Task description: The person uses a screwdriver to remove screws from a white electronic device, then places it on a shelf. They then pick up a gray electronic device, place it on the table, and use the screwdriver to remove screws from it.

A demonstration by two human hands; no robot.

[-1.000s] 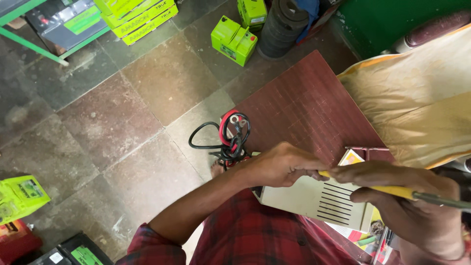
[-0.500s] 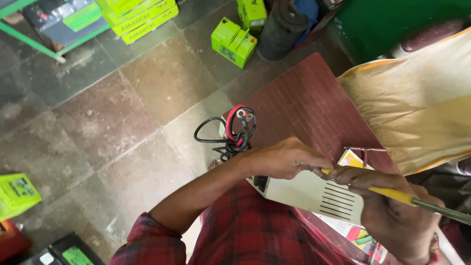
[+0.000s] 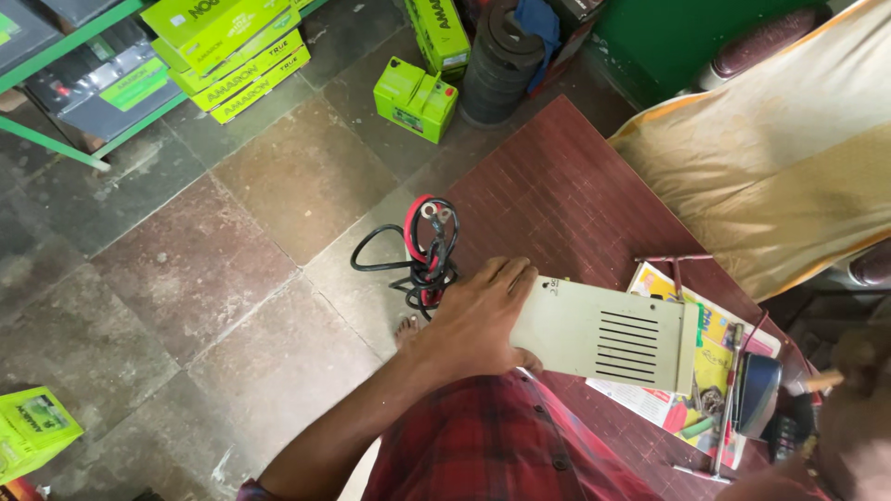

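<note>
On the dark red table (image 3: 566, 199), the left hand (image 3: 478, 315) lies flat with fingers (image 3: 506, 276) together on a cream vented metal box (image 3: 603, 334), beside coiled red and black cables (image 3: 422, 250).

The red-brown table (image 3: 566, 195) serves as the landmark. Well beyond its far corner, at the top left, a stack of flat lime-green cartons (image 3: 227, 51) sits on a green shelf frame, with a dark grey box bearing a green label (image 3: 111, 88) just left of the stack. Nearer the table's far corner, a small lime-green box (image 3: 415, 97) stands on the stone floor, and another upright green carton (image 3: 438, 32) stands behind it. Far to the table's left, at the bottom edge, lies one more lime-green box (image 3: 32, 431). On the table's near right end lies a colourful printed leaflet (image 3: 701, 371), yellow, green and blue.
</note>
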